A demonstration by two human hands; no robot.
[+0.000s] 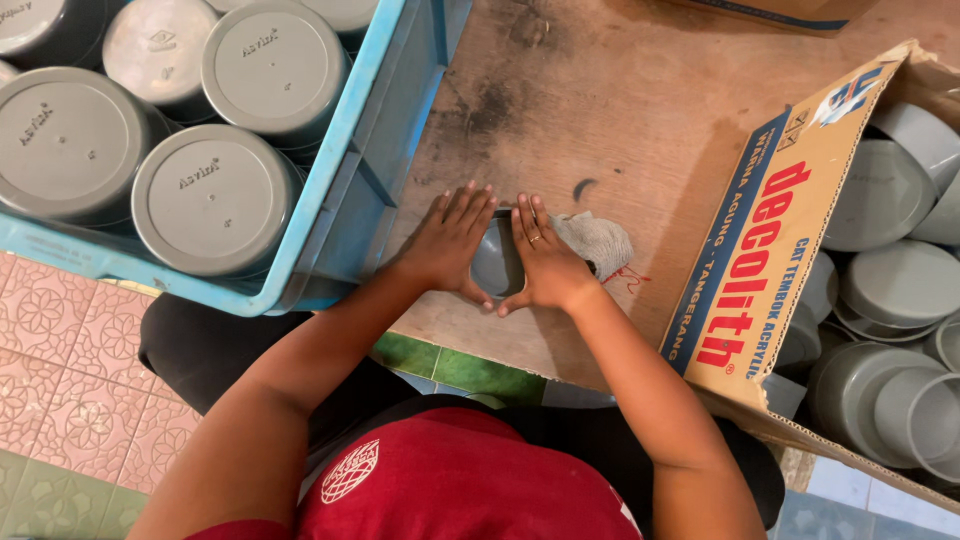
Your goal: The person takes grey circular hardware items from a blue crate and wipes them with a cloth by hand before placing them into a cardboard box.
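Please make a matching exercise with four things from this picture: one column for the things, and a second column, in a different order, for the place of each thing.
Things:
1. blue crate
2. cardboard box
3. grey fitting
4. grey cloth

Places:
A. between the left hand and the right hand
B. at the left, holding round grey capped pieces
C. on the wooden board, just right of the right hand
D. at the right, full of open grey fittings

Pairs: 1-B, 2-D, 3-A, 4-C

Soft even daylight — sharp focus, faint shadows, no glare.
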